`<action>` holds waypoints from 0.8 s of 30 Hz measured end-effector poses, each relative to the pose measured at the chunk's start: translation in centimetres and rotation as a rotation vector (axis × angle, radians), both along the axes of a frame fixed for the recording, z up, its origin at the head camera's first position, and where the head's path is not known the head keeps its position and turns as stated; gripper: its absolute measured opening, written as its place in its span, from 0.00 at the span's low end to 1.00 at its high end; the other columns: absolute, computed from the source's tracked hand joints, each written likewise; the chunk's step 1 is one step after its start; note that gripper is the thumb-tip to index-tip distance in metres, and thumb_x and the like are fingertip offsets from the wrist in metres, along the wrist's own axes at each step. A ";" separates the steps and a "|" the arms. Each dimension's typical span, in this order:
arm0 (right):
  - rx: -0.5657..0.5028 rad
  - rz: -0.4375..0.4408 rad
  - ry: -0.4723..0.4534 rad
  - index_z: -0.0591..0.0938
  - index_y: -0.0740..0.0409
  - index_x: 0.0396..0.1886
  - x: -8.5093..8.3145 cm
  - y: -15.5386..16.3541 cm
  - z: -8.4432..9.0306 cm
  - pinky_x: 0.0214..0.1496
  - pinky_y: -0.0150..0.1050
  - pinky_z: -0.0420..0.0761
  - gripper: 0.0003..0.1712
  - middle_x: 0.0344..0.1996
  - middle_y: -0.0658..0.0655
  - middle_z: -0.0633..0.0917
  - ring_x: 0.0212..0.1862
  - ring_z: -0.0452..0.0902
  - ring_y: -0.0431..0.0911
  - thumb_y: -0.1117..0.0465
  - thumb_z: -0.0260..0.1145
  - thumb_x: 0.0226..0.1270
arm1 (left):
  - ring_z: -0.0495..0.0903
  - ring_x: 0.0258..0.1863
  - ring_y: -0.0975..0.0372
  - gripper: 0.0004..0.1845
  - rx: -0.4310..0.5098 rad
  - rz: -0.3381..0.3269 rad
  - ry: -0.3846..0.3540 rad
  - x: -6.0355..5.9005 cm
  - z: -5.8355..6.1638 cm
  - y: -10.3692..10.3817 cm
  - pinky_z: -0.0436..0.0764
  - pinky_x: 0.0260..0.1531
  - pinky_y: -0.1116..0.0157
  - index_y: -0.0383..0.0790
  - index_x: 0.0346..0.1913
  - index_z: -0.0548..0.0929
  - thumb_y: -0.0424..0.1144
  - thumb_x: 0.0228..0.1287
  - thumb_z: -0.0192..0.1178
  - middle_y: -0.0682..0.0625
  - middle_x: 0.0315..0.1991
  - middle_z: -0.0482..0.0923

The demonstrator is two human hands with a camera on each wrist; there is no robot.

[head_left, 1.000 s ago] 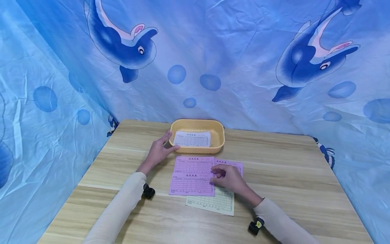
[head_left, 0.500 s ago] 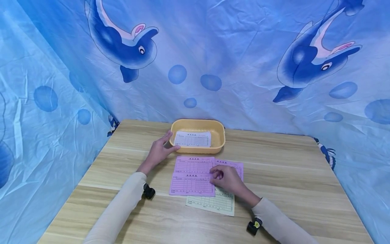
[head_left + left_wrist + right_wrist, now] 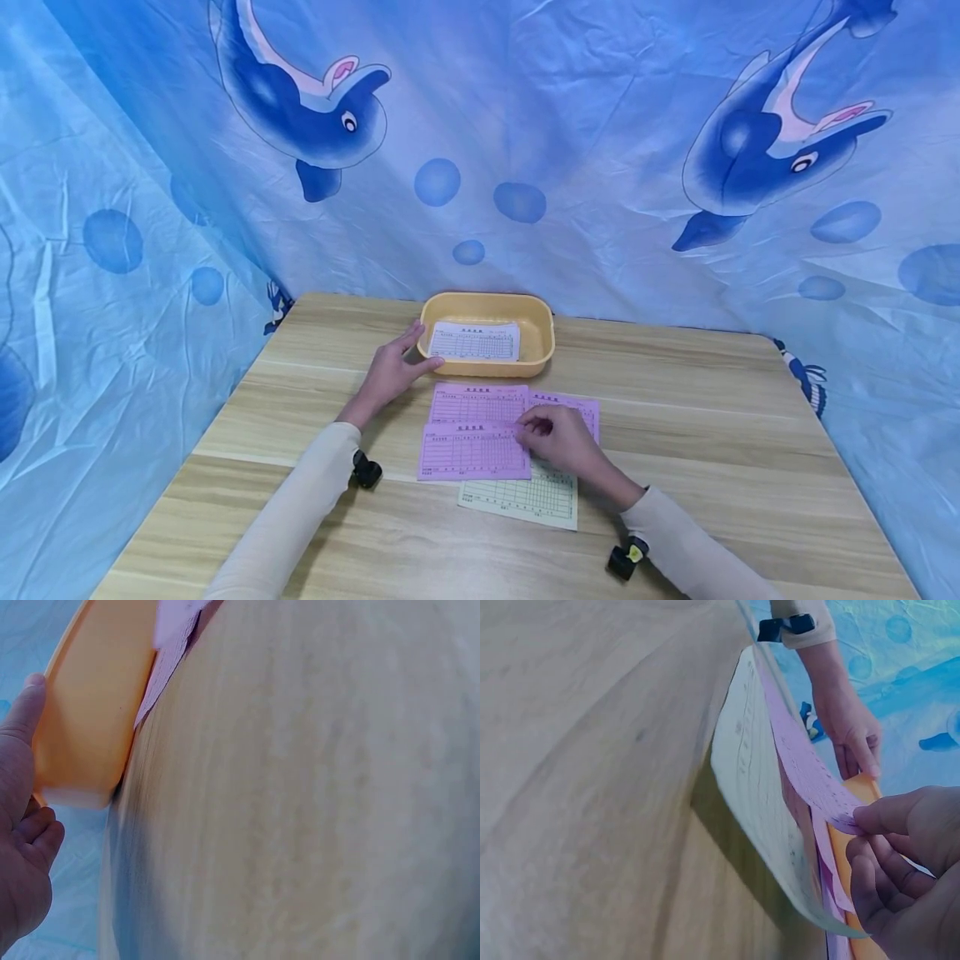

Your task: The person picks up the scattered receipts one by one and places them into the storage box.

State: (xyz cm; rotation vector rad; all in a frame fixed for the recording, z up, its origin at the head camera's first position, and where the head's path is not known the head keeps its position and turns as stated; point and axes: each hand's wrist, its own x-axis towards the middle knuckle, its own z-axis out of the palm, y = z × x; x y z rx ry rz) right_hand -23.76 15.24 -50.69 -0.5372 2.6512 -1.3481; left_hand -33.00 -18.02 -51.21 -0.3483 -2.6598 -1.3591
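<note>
A yellow plastic basket (image 3: 542, 333) stands at the back of the table with white printed forms (image 3: 474, 342) inside. My left hand (image 3: 393, 367) grips its left end, thumb on the front wall and fingers round the end. In front of it lie several purple printed forms (image 3: 474, 454), overlapping one another. My right hand (image 3: 561, 433) pinches the right edge of the nearest purple form between thumb and fingertips; in the right wrist view that edge is raised. A pale green form (image 3: 517, 500) lies partly beneath it, and in that view it bows up off the table.
The wooden table (image 3: 712, 433) extends to both sides and toward me. A blue cloth with dolphins (image 3: 735, 150) hangs behind the table and along its sides. Black cameras are strapped to both wrists.
The right fingers have drawn together on the nearest purple form's right edge, and that form has shifted very slightly right. My left hand and the basket stay in place.
</note>
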 end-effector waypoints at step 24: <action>-0.276 -0.122 -0.110 0.88 0.61 0.44 -0.4 0.1 0.9 0.42 0.32 0.88 0.08 0.36 0.55 0.90 0.38 0.86 0.44 0.68 0.73 0.65 | 0.57 0.79 0.51 0.53 -0.016 0.010 -0.006 -0.1 0.0 0.1 0.58 0.78 0.52 0.35 0.76 0.65 0.63 0.56 0.72 0.45 0.79 0.57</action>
